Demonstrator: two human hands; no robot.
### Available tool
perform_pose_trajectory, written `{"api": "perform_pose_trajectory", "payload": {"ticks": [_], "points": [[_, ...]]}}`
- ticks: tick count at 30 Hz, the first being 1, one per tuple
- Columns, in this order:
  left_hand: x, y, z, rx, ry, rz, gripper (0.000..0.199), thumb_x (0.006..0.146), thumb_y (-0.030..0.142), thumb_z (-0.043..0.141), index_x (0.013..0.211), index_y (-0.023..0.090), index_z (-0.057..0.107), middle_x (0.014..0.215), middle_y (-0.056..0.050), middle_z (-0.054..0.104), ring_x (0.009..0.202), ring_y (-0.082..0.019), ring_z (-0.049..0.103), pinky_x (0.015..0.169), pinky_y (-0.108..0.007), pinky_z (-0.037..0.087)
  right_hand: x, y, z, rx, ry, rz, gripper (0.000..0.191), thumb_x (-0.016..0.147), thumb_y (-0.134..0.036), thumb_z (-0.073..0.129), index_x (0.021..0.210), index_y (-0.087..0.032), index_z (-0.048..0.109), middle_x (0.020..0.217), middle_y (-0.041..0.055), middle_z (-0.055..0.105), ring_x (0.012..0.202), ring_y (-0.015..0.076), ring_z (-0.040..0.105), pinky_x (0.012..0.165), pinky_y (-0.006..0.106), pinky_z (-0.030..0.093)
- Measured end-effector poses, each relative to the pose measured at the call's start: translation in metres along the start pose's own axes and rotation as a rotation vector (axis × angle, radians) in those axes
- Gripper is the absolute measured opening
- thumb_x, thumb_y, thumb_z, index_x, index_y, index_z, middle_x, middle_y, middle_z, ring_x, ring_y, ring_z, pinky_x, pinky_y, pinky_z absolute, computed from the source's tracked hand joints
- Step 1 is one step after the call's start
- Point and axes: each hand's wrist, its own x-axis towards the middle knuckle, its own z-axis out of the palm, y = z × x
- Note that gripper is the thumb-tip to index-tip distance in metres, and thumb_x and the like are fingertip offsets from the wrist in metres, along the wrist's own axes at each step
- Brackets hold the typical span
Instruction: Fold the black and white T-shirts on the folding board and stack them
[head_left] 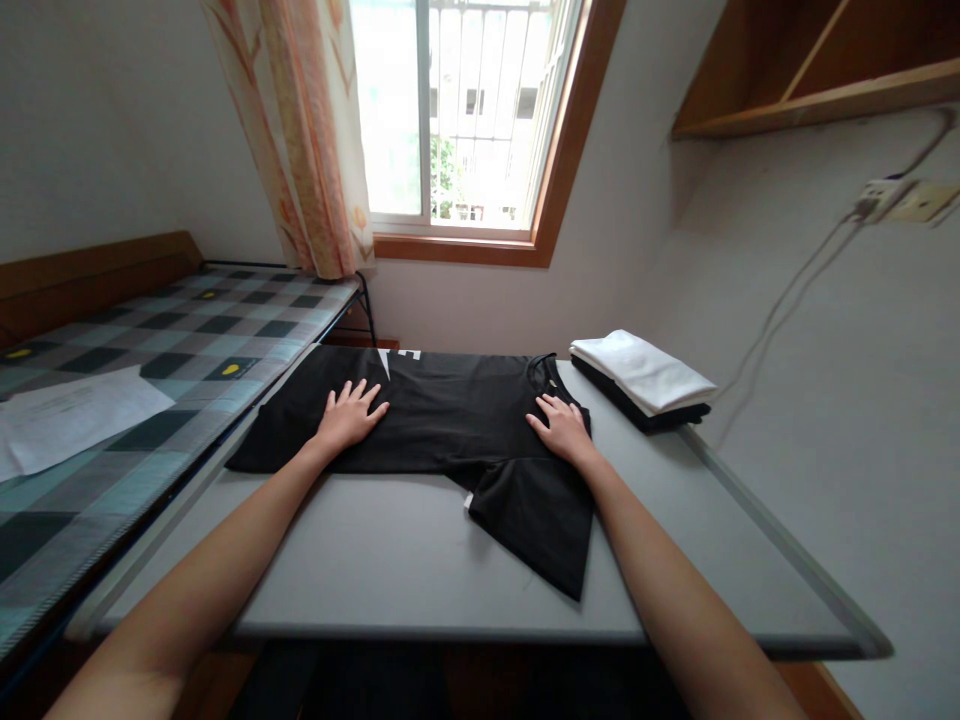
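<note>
A black T-shirt [457,415] lies sideways across the grey-white table [360,560], its collar at the right and its hem at the left. One sleeve points toward the table's front edge, and a bit of white print shows along the far edge. My left hand [350,415] rests flat on the hem half with its fingers spread. Near the collar, my right hand [561,428] lies palm down on the cloth, fingers apart. Neither hand grips anything.
At the table's back right sits a folded stack, a white garment [641,370] over black cloth [652,418]. A bed with a checked mattress [247,325] stands at the left, bearing paper sheets [82,415]. Behind are a curtain [311,140] and window; a shelf [817,95] hangs upper right.
</note>
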Motion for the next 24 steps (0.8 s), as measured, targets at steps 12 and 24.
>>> {"api": "perform_pose_trajectory", "payload": {"ticks": [12, 24], "points": [[-0.003, 0.003, -0.007, -0.199, 0.187, 0.184, 0.048, 0.091, 0.043, 0.046, 0.131, 0.019, 0.056, 0.145, -0.010, 0.048, 0.138, -0.028, 0.036, 0.114, -0.049, 0.027, 0.001, 0.022, -0.029, 0.129, 0.239, 0.136, 0.034, 0.089, -0.040, 0.046, 0.091, -0.019, 0.072, 0.100, 0.0111, 0.071, 0.097, 0.0259, 0.064, 0.084, 0.034, 0.043], [-0.041, 0.120, -0.066, -0.471, -0.181, 1.064, 0.045, 0.076, 0.026, 0.067, 0.121, 0.028, 0.064, 0.125, -0.005, 0.061, 0.111, -0.022, 0.058, 0.100, -0.031, 0.041, 0.000, 0.030, -0.026, 0.180, 0.066, 0.214, 0.030, 0.086, -0.042, 0.050, 0.071, -0.021, 0.066, 0.075, 0.0062, 0.070, 0.071, 0.0198, 0.062, 0.061, 0.027, 0.035]]}}
